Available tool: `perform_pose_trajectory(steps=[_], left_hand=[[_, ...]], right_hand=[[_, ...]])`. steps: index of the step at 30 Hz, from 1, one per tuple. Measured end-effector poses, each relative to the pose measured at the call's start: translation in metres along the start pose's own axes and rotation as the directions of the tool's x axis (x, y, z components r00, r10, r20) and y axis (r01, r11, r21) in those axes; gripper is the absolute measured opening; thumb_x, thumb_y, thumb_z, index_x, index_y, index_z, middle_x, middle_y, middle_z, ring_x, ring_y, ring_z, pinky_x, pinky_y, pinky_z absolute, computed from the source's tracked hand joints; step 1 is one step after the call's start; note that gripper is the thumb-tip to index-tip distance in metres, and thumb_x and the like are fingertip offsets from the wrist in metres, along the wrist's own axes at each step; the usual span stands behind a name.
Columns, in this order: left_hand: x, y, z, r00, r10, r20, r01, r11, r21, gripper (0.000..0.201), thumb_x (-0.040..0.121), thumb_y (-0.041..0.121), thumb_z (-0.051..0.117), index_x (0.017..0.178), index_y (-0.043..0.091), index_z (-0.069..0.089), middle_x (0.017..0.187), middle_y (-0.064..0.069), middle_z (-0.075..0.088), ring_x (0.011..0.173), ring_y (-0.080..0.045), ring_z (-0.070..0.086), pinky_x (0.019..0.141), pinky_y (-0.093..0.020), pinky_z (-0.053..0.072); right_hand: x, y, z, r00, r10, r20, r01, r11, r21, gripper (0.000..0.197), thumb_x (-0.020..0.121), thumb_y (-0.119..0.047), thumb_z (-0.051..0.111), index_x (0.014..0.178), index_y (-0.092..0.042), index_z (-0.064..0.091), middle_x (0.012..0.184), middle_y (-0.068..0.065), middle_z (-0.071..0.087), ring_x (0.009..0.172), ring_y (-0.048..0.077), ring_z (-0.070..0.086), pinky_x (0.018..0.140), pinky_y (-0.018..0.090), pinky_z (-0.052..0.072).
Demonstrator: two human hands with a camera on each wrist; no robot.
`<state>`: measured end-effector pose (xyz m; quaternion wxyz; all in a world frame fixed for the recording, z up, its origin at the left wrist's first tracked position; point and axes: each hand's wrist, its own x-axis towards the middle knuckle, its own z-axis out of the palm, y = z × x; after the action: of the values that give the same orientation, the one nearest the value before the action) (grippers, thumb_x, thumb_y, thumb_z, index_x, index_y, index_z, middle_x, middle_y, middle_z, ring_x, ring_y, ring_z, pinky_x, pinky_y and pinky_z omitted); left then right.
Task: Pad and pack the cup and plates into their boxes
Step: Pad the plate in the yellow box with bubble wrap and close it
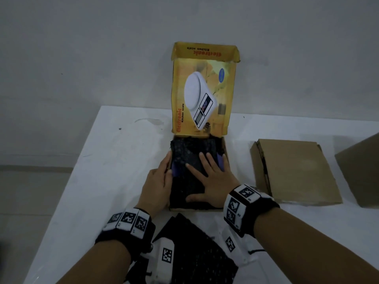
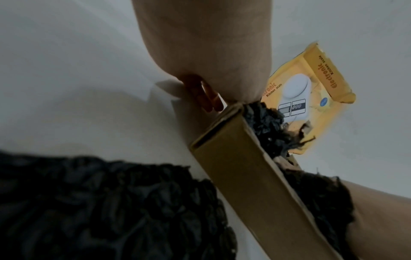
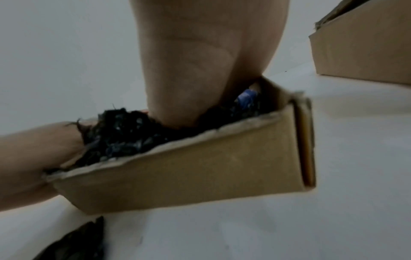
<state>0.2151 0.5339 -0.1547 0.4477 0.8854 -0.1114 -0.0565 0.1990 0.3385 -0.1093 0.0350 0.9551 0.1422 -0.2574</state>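
While right hand (image 1: 207, 181) presses black padding (image 1: 184, 158) flat-fingered, left hand (image 1: 158, 181) flanks box (image 1: 224, 146), fingers straight.

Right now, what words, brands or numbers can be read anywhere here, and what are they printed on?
"electronic Kitchen scale": on the yellow box lid, along its left edge.
"electronic Kitchen scale": again, upside down, on the lid's top flap.
Blue round badge on the lid: too blurred to read.
Wristband markers: black-and-white patterns; tiny characters beside them unreadable.

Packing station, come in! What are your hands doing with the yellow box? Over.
Both hands flat: right hand presses black padding into the yellow box, left hand at its left wall. Blue item peeks through. Lid upright, nothing blocking.
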Motion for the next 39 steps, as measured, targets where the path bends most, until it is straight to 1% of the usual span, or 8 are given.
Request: perform_pose_trajectory(steps=[5,9,15,22,26,34,37,39], left_hand=[[0.001,0.005,-0.010,0.996,0.006,0.089,-0.001,0.998,-0.058,0.052,0.099,0.036,0.030,0.149,0.034,0.016,0.127,-0.012,0.060,0.109,-0.028,0.058,0.092,-0.036,0.046],[-0.002,0.004,-0.019,0.972,-0.004,0.234,0.068,0.961,-0.269,0.057,0.100,0.016,0.040,0.150,0.029,0.016,0.143,0.034,0.023,0.130,0.017,0.026,0.115,-0.021,0.019],[-0.001,-0.003,-0.016,0.967,0.005,0.256,0.081,0.942,-0.325,0.060,0.100,0.008,0.038,0.151,0.026,0.013,0.150,0.025,0.018,0.139,0.004,0.021,0.116,-0.024,0.016],[0.000,-0.005,-0.013,0.968,-0.007,0.250,0.102,0.924,-0.370,0.059,0.100,0.007,0.038,0.150,0.029,0.016,0.148,0.028,0.022,0.137,0.006,0.023,0.115,-0.022,0.018],[0.001,-0.003,-0.014,0.968,-0.021,0.250,0.127,0.901,-0.416,0.059,0.099,0.003,0.039,0.149,0.028,0.019,0.150,0.023,0.024,0.136,0.006,0.025,0.115,-0.023,0.020],[-0.001,0.001,-0.013,0.975,-0.025,0.221,0.118,0.900,-0.420,0.061,0.096,0.006,0.044,0.147,0.028,0.021,0.135,0.039,0.026,0.117,0.029,0.032,0.106,-0.012,0.025],[-0.002,0.005,-0.013,0.976,-0.027,0.216,0.118,0.898,-0.423,0.060,0.098,-0.002,0.038,0.147,0.024,0.019,0.133,0.037,0.025,0.110,0.034,0.033,0.095,0.002,0.027],[-0.003,0.008,-0.012,0.977,-0.034,0.209,0.121,0.899,-0.420,0.058,0.099,0.001,0.038,0.148,0.024,0.018,0.132,0.036,0.026,0.106,0.035,0.034,0.089,0.005,0.028]], right_hand=[[-0.020,-0.009,-0.012,0.978,0.062,-0.200,-0.015,0.973,0.228,0.083,0.082,-0.075,0.030,0.150,-0.029,0.014,0.159,0.007,0.009,0.146,0.025,0.006,0.116,0.053,0.000],[-0.060,-0.028,-0.004,0.747,-0.101,-0.657,0.322,0.920,0.225,0.027,0.091,-0.043,0.047,0.085,-0.019,0.057,0.080,0.002,0.056,0.073,0.022,0.055,0.064,0.030,0.038],[-0.093,-0.053,0.039,0.957,-0.100,-0.271,0.165,0.959,0.229,0.042,0.085,-0.058,0.051,0.105,-0.021,0.049,0.095,0.004,0.062,0.084,0.024,0.061,0.061,0.029,0.036],[-0.097,-0.043,0.032,0.980,-0.044,-0.195,0.142,0.840,0.524,0.016,0.087,-0.032,0.058,0.080,-0.024,0.047,0.084,-0.002,0.056,0.078,0.017,0.054,0.067,0.031,0.042],[-0.103,-0.020,-0.010,0.962,-0.084,-0.262,0.258,0.606,0.753,0.025,0.083,-0.013,0.059,0.074,-0.030,0.042,0.068,-0.006,0.048,0.060,0.013,0.046,0.060,0.028,0.038],[-0.049,0.029,-0.048,0.773,0.568,-0.283,0.236,0.155,0.959,0.025,0.089,-0.010,0.060,0.084,-0.031,0.047,0.108,0.013,0.062,0.101,0.029,0.060,0.085,0.047,0.053],[-0.027,0.025,-0.042,0.788,0.577,-0.215,0.121,0.198,0.973,0.019,0.089,-0.021,0.063,0.094,-0.023,0.044,0.114,0.012,0.059,0.099,0.028,0.059,0.083,0.045,0.053],[-0.020,0.021,-0.040,0.780,0.579,-0.237,-0.057,0.443,0.895,0.031,0.085,-0.035,0.066,0.105,-0.022,0.045,0.125,0.009,0.048,0.108,0.026,0.052,0.087,0.039,0.048]])
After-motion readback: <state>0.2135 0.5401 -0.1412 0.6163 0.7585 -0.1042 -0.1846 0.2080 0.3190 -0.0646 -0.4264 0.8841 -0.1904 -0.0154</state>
